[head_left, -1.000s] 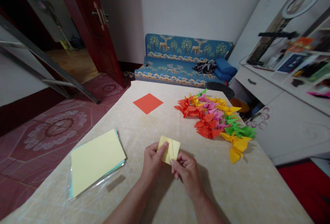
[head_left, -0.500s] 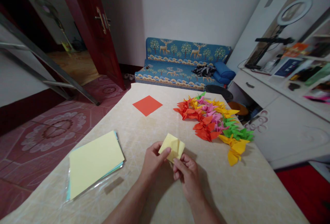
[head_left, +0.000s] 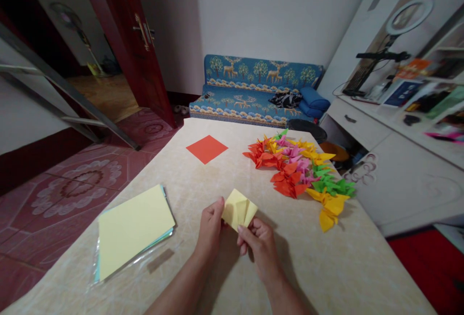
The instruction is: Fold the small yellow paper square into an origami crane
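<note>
A small piece of folded yellow paper point(head_left: 237, 208) is held up above the table, with creases and a flap showing on its face. My right hand point(head_left: 259, 242) pinches its lower corner between thumb and fingers. At its left edge, my left hand point(head_left: 210, 225) has the thumb upright along the paper, the fingers partly hidden behind it. Farther off on the table lies a flat red paper square point(head_left: 207, 149). A stack of pale yellow sheets point(head_left: 136, 230) rests in a clear plastic sleeve on the left.
Several folded paper cranes point(head_left: 290, 179) in red, pink, orange and green crowd the right side of the table point(head_left: 203, 291). Behind the table stands a blue patterned sofa point(head_left: 253, 93). A white cabinet point(head_left: 398, 175) is on the right, a metal ladder point(head_left: 68, 90) on the left.
My left thumb has lifted off the paper's face to its left edge, uncovering the creases. The paper and my right hand have shifted slightly left.
</note>
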The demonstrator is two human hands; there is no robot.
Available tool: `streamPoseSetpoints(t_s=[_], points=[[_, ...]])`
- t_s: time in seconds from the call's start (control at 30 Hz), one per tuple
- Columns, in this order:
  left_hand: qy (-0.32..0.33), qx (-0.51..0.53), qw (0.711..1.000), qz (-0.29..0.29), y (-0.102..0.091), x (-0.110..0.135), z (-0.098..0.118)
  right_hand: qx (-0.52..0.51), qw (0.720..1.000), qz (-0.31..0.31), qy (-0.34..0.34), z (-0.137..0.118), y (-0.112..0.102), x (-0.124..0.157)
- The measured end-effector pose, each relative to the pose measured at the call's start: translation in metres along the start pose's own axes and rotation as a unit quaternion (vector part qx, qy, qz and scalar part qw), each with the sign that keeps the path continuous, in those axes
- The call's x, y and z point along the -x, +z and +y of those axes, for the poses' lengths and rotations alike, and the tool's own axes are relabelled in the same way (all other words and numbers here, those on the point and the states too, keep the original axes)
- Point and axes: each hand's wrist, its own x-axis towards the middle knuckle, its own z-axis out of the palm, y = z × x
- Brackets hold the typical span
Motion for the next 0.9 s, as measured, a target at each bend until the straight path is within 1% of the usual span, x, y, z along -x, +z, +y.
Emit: streamPoseSetpoints(t_s=[0.1, 0.27, 0.47, 0.67, 0.73, 0.8, 0.9], points=[[-0.003, 0.001, 1.000, -0.028, 0.000, 0.000, 0.003, 0.020, 1.000, 0.009, 0.007, 0.000, 0.000, 0.000], [-0.038, 0.008, 0.998, -0.047, -0.005, -0.001, 0.007, 0.085, 0.996, -0.024, -0.005, 0.001, 0.005, 0.002], [-0.033, -0.090, 0.995, -0.035, -0.013, -0.006, 0.006, 0.097, 0.994, -0.048, -0.017, 0.000, 0.004, 0.004], [-0.023, -0.078, 0.997, -0.016, -0.015, -0.006, -0.005, 0.068, 0.994, -0.084, -0.004, -0.004, 0.004, 0.006], [-0.021, -0.068, 0.997, -0.007, -0.014, -0.007, -0.005, 0.056, 0.995, -0.082, 0.004, -0.006, 0.005, 0.007], [-0.013, -0.059, 0.998, -0.007, -0.012, -0.007, -0.002, 0.045, 0.997, -0.064, 0.010, -0.006, 0.005, 0.006], [0.003, -0.052, 0.998, -0.037, -0.009, -0.006, 0.003, 0.029, 0.999, -0.027, 0.015, -0.006, 0.004, 0.005]])
